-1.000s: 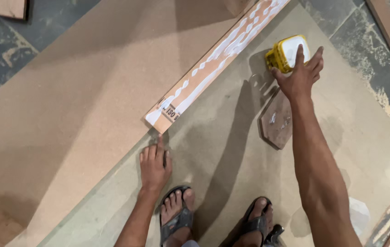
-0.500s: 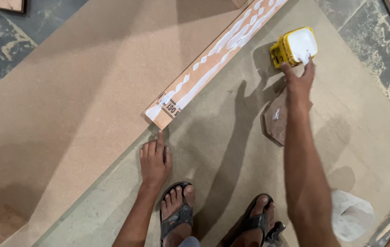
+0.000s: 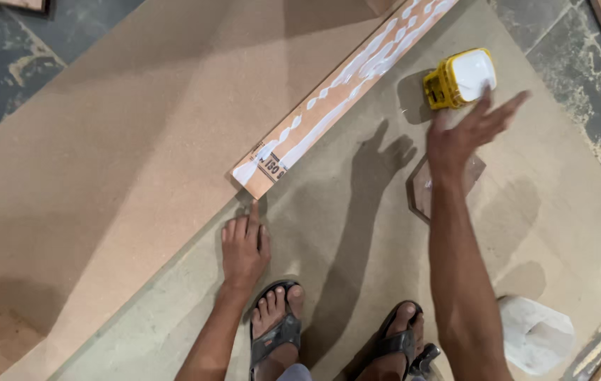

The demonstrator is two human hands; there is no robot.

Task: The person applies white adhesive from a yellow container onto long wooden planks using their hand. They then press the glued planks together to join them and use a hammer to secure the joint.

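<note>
— Right hand (image 3: pixel 464 135), fingers spread, grip released, empty, lifted just short of the yellow tub of white glue (image 3: pixel 460 77); half a second ago down near the tub's edge.

— Left hand (image 3: pixel 244 248)?

— Flat on the board (image 3: pixel 357 282) on the floor, grip released, forefinger touching the corner of the long strip (image 3: pixel 328 106), same as before.

— Glue?

— Wavy white lines along the strip's face. Clear hexagonal piece (image 3: pixel 424 189) under the right wrist. Likely pausing between dips, strip kept steady.

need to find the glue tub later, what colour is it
The tub is yellow with white glue inside, clearest in the head view.
</note>
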